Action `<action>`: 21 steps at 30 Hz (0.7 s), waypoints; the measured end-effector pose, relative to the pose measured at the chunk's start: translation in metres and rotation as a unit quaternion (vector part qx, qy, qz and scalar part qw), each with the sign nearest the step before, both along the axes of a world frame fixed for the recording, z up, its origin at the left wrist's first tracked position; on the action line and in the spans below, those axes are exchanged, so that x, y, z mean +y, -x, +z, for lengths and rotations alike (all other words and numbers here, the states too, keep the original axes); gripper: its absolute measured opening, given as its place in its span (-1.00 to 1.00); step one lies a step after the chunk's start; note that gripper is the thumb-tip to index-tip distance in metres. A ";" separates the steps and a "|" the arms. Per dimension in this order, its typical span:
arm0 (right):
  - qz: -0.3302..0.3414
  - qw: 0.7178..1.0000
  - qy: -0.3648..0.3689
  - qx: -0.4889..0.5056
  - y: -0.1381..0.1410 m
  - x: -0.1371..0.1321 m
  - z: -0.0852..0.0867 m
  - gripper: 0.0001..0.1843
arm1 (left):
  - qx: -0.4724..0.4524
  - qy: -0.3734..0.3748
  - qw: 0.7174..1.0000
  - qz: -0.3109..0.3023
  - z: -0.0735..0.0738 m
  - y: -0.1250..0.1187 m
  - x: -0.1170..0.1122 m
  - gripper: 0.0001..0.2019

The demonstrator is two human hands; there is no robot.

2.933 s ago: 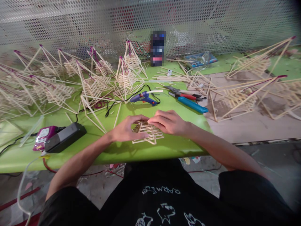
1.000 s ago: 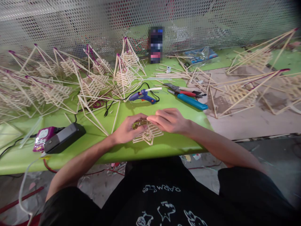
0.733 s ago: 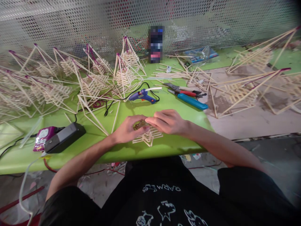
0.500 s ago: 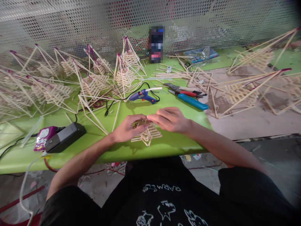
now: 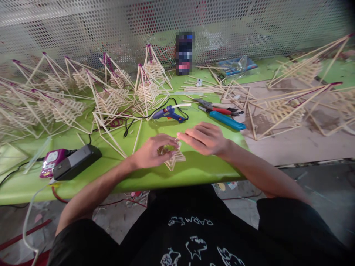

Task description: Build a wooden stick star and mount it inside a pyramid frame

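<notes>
A small star-shaped frame of stacked wooden sticks (image 5: 175, 159) stands near the table's front edge. My left hand (image 5: 151, 150) curls round its left side, thumb in front and fingers behind, gripping it. My right hand (image 5: 206, 139) is closed, its thumb and forefinger pinched at the frame's upper right, close to my left fingertips. Whatever lies in that pinch is too small to make out. Beyond my hands, a blue glue gun (image 5: 169, 113) rests on the green table (image 5: 216, 168) with a glue stick in its back end.
Pliers with red handles (image 5: 222, 110) and a blue-handled cutter (image 5: 227, 120) lie to the right. Stick lanterns (image 5: 108, 98) crowd the left, and others (image 5: 285, 111) stand on a board at right. A power adapter (image 5: 77, 161) sits at front left. A phone (image 5: 184, 53) leans at the back.
My right hand has shifted slightly right, opening a wider gap from my left palm. The star frame has turned and tilted a little in my left hand.
</notes>
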State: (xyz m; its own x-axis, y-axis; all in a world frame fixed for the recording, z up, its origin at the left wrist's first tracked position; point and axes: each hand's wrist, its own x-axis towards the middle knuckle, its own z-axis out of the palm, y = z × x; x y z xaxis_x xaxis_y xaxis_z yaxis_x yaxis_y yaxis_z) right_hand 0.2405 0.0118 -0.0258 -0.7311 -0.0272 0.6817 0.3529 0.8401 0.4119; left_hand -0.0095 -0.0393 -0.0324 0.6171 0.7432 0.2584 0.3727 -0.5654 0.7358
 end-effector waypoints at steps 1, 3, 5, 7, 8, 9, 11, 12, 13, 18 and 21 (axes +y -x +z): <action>-0.001 1.000 -0.025 -0.013 -0.003 0.003 0.005 -0.80 | 0.009 -0.031 0.999 0.003 -0.002 0.000 0.001 -0.79; -0.013 0.996 -0.077 -0.034 -0.011 0.008 0.012 -0.81 | 0.029 -0.065 0.997 0.007 -0.003 0.001 0.002 -0.79; -0.036 0.993 -0.105 -0.030 -0.019 0.014 0.016 -0.79 | 0.044 -0.060 0.997 0.009 -0.003 0.003 0.004 -0.79; -0.059 0.992 -0.112 -0.009 -0.028 0.019 0.016 -0.74 | 0.051 -0.045 0.998 0.014 -0.002 0.004 0.004 -0.79; -0.073 0.992 -0.103 -0.002 -0.032 0.022 0.015 -0.71 | 0.053 -0.038 0.998 0.018 -0.001 0.004 0.005 -0.80; -0.093 0.992 -0.086 0.000 -0.036 0.025 0.013 -0.69 | 0.055 -0.032 0.998 0.021 -0.001 0.005 0.005 -0.80; -0.143 0.989 -0.033 0.000 -0.044 0.031 0.010 -0.67 | 0.058 -0.024 0.998 0.025 -0.001 0.005 0.005 -0.80; -0.164 0.986 -0.010 0.017 -0.046 0.034 0.009 -0.69 | 0.058 -0.021 0.998 0.027 -0.001 0.005 0.005 -0.80; -0.176 0.983 0.001 0.043 -0.048 0.038 0.009 -0.72 | 0.059 -0.019 0.998 0.027 -0.001 0.005 0.005 -0.80; -0.131 0.974 0.017 0.185 -0.052 0.053 0.011 -0.72 | 0.061 -0.011 0.998 0.032 0.002 0.004 0.004 -0.81; -0.141 0.957 0.093 0.234 -0.056 0.059 0.014 -0.75 | 0.075 -0.003 0.997 0.034 0.005 0.006 0.004 -0.82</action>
